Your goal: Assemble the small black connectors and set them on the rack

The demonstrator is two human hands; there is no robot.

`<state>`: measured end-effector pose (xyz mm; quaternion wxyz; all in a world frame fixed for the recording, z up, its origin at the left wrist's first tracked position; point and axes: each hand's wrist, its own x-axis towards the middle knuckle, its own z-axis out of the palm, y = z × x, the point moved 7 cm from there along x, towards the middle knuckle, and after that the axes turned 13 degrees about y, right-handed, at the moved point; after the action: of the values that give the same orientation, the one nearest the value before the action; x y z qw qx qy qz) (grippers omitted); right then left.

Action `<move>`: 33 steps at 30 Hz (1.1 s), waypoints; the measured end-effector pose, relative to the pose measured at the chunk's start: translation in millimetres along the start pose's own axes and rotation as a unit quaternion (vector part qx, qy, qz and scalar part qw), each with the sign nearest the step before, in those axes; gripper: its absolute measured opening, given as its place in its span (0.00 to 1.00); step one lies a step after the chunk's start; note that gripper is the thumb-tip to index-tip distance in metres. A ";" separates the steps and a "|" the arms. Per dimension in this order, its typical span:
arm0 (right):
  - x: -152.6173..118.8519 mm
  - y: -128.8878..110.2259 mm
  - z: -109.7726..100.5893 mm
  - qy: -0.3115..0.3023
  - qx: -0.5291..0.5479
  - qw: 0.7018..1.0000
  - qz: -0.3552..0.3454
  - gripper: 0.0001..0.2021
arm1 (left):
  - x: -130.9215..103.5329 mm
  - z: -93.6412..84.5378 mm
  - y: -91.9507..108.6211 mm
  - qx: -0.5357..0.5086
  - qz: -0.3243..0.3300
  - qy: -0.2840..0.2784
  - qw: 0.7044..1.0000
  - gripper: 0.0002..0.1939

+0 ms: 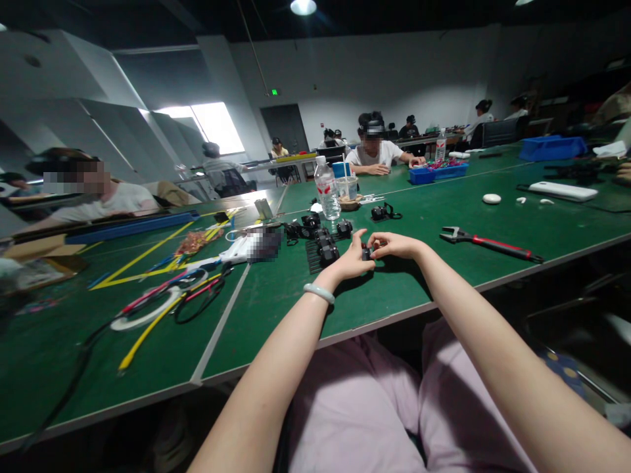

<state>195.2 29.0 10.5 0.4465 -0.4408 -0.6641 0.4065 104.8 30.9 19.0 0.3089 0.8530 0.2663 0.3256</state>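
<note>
Between my two hands is a small black block-like part (366, 253), partly hidden by the fingers; its exact kind is too small to tell. My left hand (351, 261) is closed around its left side, thumb raised and a pale bangle (319, 293) on the wrist. From the right, my right hand (390, 246) pinches the same part with its fingertips. Just left of my left hand lie similar black parts (325, 246) in a dark ribbed rack. Behind it sits another black part (344, 228), and a black piece with a loop (385, 211) lies farther back.
Red-handled adjustable wrench (493, 246) lies right of my hands. A water bottle (327, 187) and a plastic cup (348, 187) stand behind the black parts. Cables (162, 302) spread over the left side. Blue trays (438, 172) and a co-worker (374, 151) are across the table (276, 315).
</note>
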 end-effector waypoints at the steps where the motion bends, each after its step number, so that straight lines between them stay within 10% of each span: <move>1: 0.0 -0.2 -0.2 0.003 0.000 1.000 0.001 0.15 | -0.1 0.0 -0.3 -0.001 -0.002 0.001 1.000 0.43; 33: -2.3 -5.3 -0.7 0.018 -0.032 0.999 0.022 0.11 | -2.2 -1.2 5.4 0.006 -0.010 0.001 1.000 0.42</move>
<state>195.2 25.4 15.0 0.4353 -0.4768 -0.6585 0.3868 103.9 26.2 22.6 0.3062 0.8520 0.2770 0.3219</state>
